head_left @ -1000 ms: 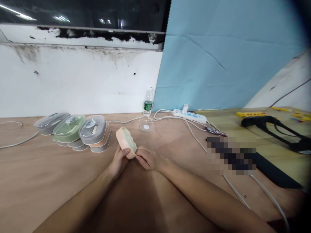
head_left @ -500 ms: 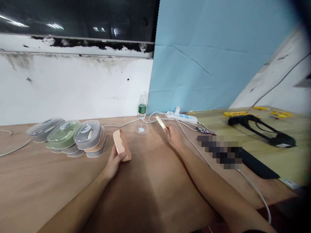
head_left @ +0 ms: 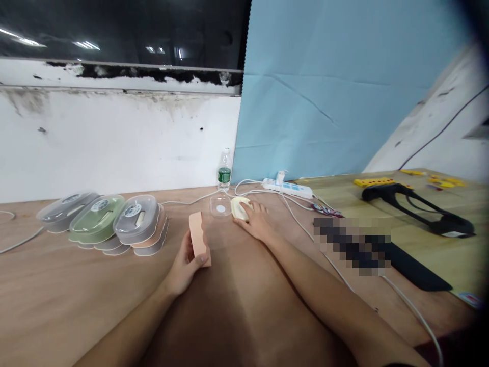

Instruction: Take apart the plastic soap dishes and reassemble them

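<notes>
The left hand (head_left: 184, 266) grasps a peach container (head_left: 197, 235). The right hand (head_left: 260, 221) touches a cream tray (head_left: 238, 210), its grip unclear.

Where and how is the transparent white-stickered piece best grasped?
Probably the transparent piece is best taken by its left rim, from the left: it lies flat, the cream piece under the right hand crowds its right side, and the bottle stands behind.

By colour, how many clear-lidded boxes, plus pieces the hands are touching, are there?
Grey clear-lidded boxes: 2
Green clear-lidded box: 1
Peach piece in the left hand: 1
Cream piece under the right hand: 1
Total: 5
</notes>
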`<state>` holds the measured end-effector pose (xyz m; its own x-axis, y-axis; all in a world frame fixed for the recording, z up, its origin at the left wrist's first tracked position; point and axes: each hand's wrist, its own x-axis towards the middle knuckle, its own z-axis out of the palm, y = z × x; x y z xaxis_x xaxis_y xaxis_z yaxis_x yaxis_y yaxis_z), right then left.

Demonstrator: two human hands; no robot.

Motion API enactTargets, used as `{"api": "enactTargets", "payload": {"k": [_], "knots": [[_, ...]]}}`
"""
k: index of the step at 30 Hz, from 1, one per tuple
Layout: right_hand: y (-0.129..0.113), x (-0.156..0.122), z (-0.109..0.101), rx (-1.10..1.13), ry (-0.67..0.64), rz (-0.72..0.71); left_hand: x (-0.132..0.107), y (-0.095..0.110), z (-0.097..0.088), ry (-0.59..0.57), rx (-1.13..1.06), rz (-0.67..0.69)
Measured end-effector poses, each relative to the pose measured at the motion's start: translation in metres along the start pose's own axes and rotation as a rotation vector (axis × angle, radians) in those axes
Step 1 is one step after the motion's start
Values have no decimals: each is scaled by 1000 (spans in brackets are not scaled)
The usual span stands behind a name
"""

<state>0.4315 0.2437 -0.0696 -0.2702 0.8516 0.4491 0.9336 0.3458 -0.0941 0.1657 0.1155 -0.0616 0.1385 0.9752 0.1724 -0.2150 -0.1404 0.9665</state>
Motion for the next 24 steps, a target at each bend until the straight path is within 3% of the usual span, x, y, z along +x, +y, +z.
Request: {"api": "enactTargets", "payload": {"k": [2,8,15,18,21,24], "knots": [[-5,3,1,-14,-18,-10,0,0,1,-10,0,-2],[-15,8,4,84,-244,-151,0,0,4,-25,-29,18],[-28,4,3,176,-254,-274,0,-3,2,6,32,37],[-41,2,1,203,-182,-308,0,-9,-3,44,84,56],[-53,-3,-7,252,-3,-368,0,-16,-7,71,89,64],[-65,-14,-15,359,156,-597,-1,-19,-10,73,85,75]]}}
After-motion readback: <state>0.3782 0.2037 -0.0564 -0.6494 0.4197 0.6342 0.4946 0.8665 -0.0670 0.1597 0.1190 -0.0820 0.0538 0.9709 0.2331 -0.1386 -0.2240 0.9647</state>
